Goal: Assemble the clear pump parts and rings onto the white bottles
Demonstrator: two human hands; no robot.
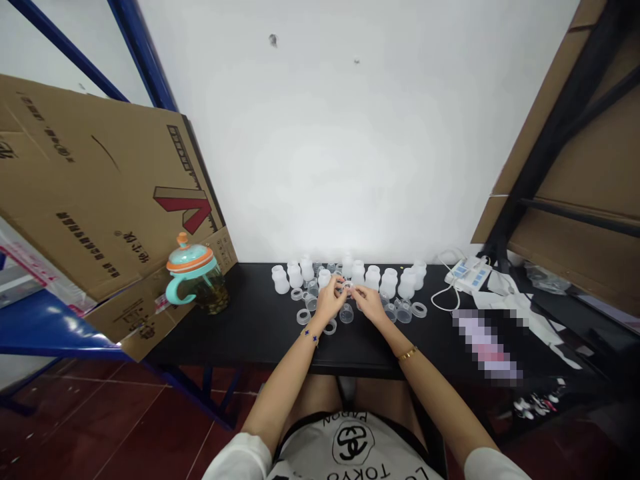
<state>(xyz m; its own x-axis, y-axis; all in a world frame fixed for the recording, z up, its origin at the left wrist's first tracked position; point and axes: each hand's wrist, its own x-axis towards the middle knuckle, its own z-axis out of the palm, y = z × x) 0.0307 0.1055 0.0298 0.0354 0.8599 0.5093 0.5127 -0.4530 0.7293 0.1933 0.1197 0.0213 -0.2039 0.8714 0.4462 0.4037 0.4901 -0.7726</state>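
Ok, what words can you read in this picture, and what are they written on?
"TOKYO", upside down, on the white shirt.
A second curved word above its round logo: too blurred to read.
Black print on the cardboard box, beside a red mark: too blurred to read.
Clear ring held by left hand and right hand: no writing shows.

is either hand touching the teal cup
No, the left hand and right hand meet on a small ring; the teal cup stands apart, far left.

Black table, white wall.
Teal lidded cup beside a cardboard box; perhaps a power strip at right.
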